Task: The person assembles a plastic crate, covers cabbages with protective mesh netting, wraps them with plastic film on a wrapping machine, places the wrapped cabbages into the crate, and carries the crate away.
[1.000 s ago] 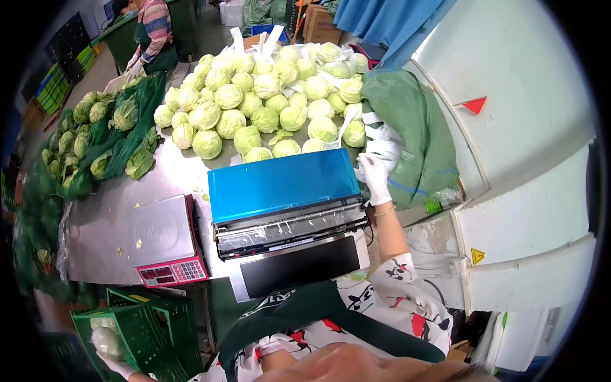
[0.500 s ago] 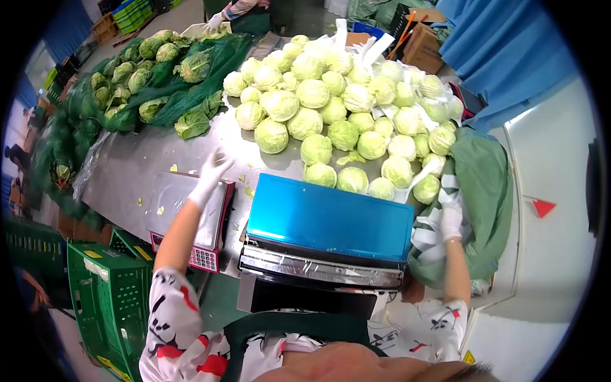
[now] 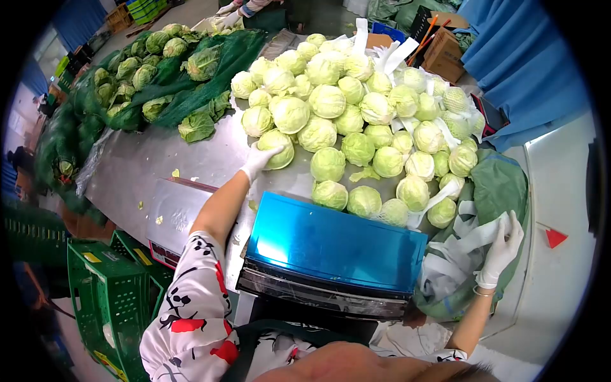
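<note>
My left hand (image 3: 259,160), in a white glove, grips the left side of a pale green cabbage (image 3: 278,148) at the near left edge of a large heap. The cabbage still rests on the metal table (image 3: 210,149). At the right, my gloved right hand (image 3: 503,251) pinches the end of a flat white net sleeve (image 3: 480,234), stretched up out of a green sack (image 3: 499,181). More white sleeves (image 3: 442,274) lie bunched in the sack's mouth. Some cabbages at the heap's right side wear similar white netting.
A blue-topped machine (image 3: 337,239) stands between my arms. Left of it lies a flat scale (image 3: 181,210); green crates (image 3: 108,280) stand below. Leafy cabbages in green netting (image 3: 172,108) fill the far left. Another person's gloved hands (image 3: 226,19) work at the back.
My left hand has moved from above the scale, forward and right, onto a cabbage. My right hand has come up and right from the sack, drawing out a white sleeve.
</note>
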Action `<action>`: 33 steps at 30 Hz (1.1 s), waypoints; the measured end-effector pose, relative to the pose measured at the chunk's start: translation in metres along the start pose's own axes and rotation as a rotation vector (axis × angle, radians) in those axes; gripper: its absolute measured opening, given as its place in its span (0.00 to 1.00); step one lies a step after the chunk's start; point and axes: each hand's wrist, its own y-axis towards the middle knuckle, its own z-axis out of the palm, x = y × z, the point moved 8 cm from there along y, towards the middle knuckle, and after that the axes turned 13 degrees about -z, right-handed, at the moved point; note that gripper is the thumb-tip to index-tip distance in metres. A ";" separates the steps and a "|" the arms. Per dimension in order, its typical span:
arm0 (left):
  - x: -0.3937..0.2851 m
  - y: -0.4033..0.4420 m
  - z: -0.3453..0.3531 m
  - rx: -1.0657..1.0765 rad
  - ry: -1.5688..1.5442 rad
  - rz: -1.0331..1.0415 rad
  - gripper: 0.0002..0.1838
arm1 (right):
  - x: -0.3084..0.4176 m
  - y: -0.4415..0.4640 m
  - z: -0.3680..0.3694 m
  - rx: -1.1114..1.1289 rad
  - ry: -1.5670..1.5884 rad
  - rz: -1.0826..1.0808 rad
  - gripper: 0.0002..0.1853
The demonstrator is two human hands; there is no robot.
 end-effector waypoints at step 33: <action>0.045 -0.457 -0.095 0.138 -0.348 0.563 0.13 | 0.464 -0.199 0.050 0.682 1.858 0.541 0.07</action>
